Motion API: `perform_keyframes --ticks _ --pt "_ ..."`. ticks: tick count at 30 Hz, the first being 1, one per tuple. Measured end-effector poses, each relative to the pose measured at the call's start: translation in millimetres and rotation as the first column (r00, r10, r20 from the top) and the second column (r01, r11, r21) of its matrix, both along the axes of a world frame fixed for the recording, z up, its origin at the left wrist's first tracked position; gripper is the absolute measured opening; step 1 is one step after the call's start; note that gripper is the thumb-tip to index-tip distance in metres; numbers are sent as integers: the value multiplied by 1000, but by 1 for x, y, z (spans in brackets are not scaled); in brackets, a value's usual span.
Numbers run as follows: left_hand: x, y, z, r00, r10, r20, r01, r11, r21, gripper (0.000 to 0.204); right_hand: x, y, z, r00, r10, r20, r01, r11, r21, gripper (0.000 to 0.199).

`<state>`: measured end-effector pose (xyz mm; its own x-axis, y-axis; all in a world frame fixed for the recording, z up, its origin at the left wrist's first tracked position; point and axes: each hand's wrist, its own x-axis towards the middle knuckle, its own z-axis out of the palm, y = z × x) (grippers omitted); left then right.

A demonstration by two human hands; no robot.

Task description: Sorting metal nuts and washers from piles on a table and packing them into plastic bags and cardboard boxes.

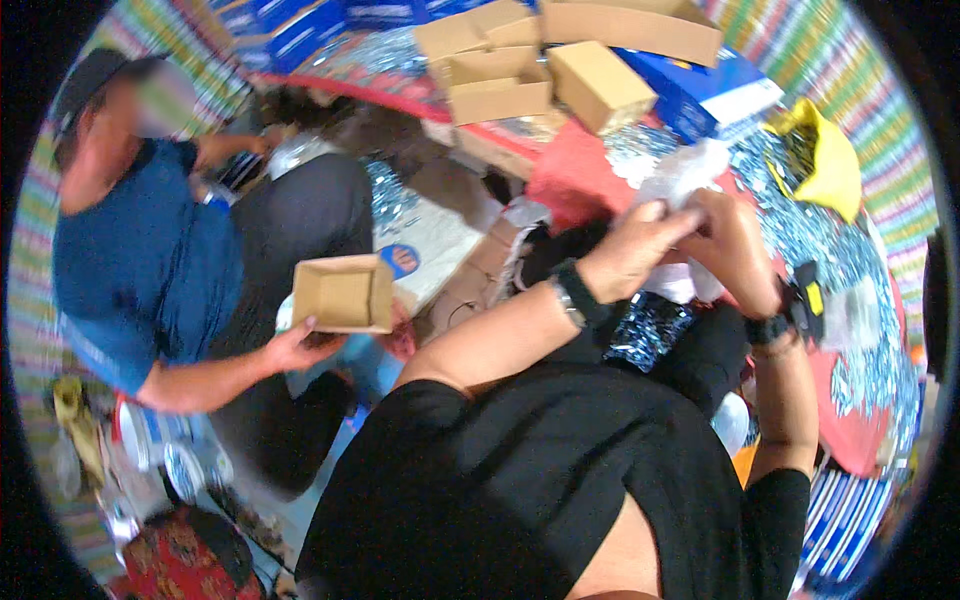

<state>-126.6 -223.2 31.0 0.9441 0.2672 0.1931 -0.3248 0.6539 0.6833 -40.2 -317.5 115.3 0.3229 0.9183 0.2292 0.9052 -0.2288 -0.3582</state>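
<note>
Both my hands are together over the near edge of the red table. My left hand [640, 245] closes its fingers on a clear plastic bag [690, 170], which bulges up beyond the fingers. Close against it, my right hand [728, 228] is curled and pinches the same bag. Motion blur hides the bag's contents. Below my wrists, a heap of small shiny dark-blue and silvery pieces [650, 325] lies by my lap. A red cloth or sheet [572, 178] is just left of the bag.
Cardboard boxes [600, 88] and a blue box [700, 92] stand at the table's far side. Silvery pieces [860, 270] cover the right side, near a yellow bag [825, 165]. At left, a seated person holds an open cardboard box [343, 295].
</note>
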Motion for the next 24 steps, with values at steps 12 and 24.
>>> perform_keyframes --ticks 12,24 --pt "-10 3 -9 995 95 15 -88 956 -279 36 1 -4 -30 804 85 -589 52 976 212 18" --pt "-16 7 -46 997 -18 -77 -23 871 -491 33 -19 7 -85 978 -124 -171 149 978 145 22"
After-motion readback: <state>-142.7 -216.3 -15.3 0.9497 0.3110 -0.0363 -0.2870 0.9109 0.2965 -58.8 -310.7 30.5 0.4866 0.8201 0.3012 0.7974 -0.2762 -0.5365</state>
